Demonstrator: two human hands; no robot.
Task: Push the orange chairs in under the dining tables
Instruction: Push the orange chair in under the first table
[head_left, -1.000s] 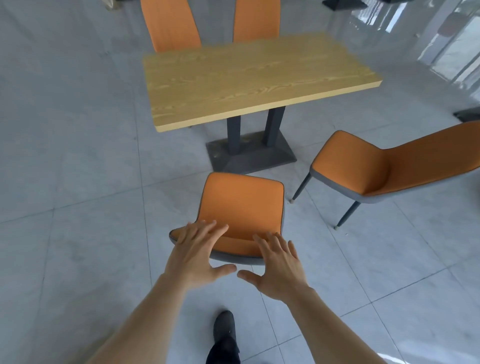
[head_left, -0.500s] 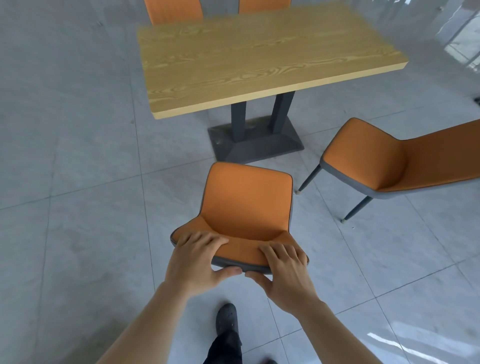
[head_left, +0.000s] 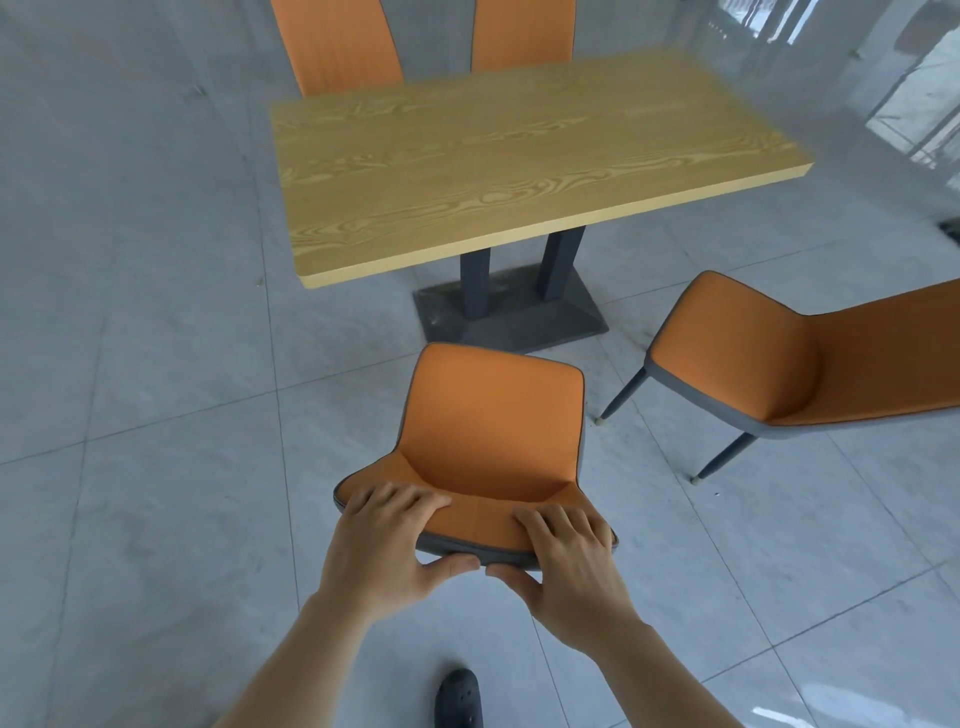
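An orange chair (head_left: 493, 431) with a grey shell stands on the floor just in front of me, its seat facing the wooden dining table (head_left: 519, 161). My left hand (head_left: 387, 545) grips the top of its backrest on the left, fingers over the front and thumb behind. On the right of the same backrest top my right hand (head_left: 569, 561) grips likewise. The seat's front edge is short of the table's near edge. A second orange chair (head_left: 779, 358) stands at the right, turned sideways and away from the table.
Two more orange chairs (head_left: 337, 47) (head_left: 522, 36) stand at the table's far side, backrests showing above the top. The table rests on a dark grey pedestal base (head_left: 511, 322). My dark shoe (head_left: 460, 696) is below the hands. Grey floor tiles lie all around.
Both hands came down from open above the backrest and closed on its top. The chair and I have moved closer to the table.
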